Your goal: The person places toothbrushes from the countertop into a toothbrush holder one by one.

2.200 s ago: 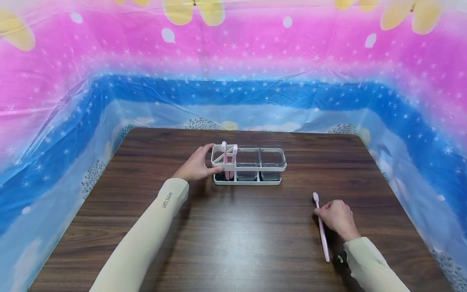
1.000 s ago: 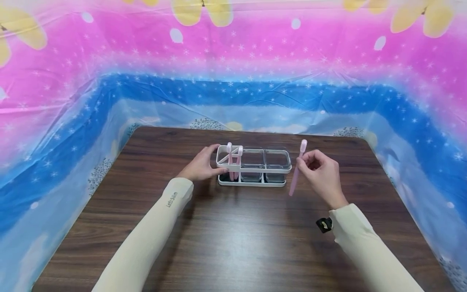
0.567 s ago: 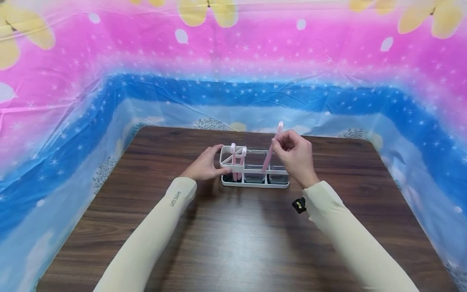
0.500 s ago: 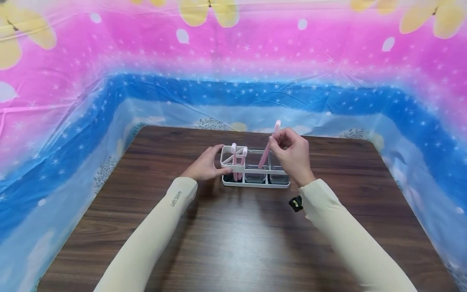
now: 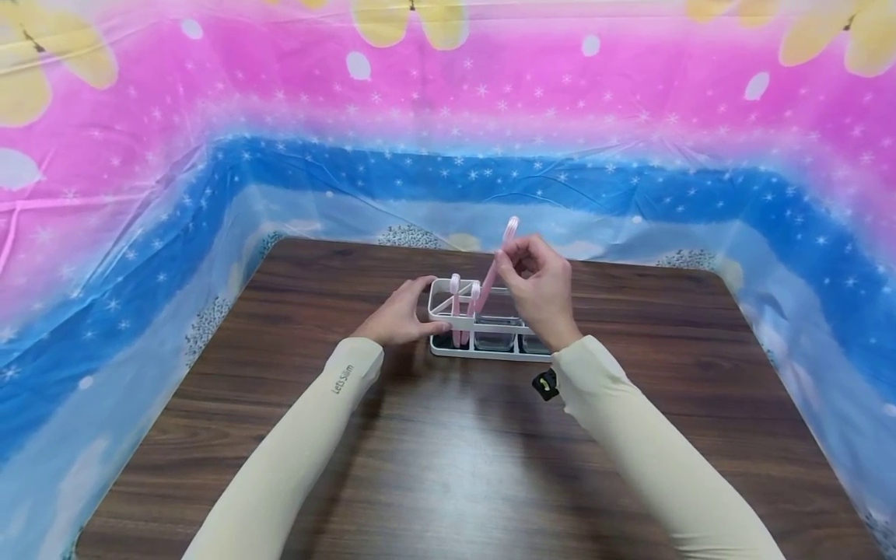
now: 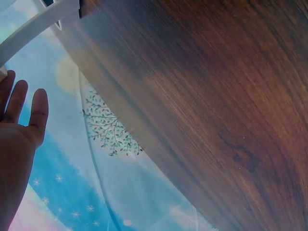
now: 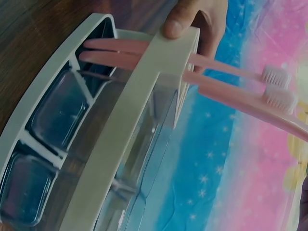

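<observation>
A white toothbrush holder (image 5: pixel 493 355) stands toward the back of the table, with clear cups (image 7: pixel 60 113) in two of its sections. Two pink toothbrushes (image 5: pixel 456 289) stand upright in its left, divided section. My left hand (image 5: pixel 397 313) grips the holder's left end, thumb on the front rail and fingers behind; the left wrist view catches several fingers at its edge. Between thumb and fingertips my right hand (image 5: pixel 542 284) pinches a third pink toothbrush (image 5: pixel 490 278), tilted, bristle end up. Its lower end is beside the standing brushes at the holder's top; exact contact is unclear.
The brown wooden table (image 5: pixel 420 467) extends in front of and around the holder. A pink and blue patterned cloth (image 5: pixel 336 167) hangs behind and at both sides. A small black device (image 5: pixel 545 384) sits at my right wrist.
My right hand has picked the third toothbrush up from the table at the right, turned it upright and carried it left over the holder. My left hand keeps its grip on the holder.
</observation>
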Available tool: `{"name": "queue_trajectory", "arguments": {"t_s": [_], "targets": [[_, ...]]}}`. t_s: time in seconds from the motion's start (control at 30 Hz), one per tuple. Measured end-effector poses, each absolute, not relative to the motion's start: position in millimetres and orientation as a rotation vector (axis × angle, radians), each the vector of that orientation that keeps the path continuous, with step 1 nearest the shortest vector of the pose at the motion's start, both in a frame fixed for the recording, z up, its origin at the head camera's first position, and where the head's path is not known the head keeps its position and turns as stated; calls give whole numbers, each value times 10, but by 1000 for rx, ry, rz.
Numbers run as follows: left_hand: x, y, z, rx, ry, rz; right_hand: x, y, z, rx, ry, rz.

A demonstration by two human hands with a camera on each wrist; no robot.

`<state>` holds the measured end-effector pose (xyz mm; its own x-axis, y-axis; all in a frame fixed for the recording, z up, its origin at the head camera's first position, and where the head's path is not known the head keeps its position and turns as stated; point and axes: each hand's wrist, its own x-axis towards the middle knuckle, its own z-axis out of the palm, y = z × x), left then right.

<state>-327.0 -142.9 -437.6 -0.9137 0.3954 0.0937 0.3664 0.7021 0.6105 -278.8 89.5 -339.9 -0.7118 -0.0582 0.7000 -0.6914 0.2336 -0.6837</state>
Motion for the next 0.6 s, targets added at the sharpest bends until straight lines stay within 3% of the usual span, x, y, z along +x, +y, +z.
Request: {"name": "queue_trajectory", "arguments": {"t_s": [0.6], "targets": [[-3288,-1431,-4403,596,2863,1013,-2903,799,-3759,689,-2171,1377]]}}
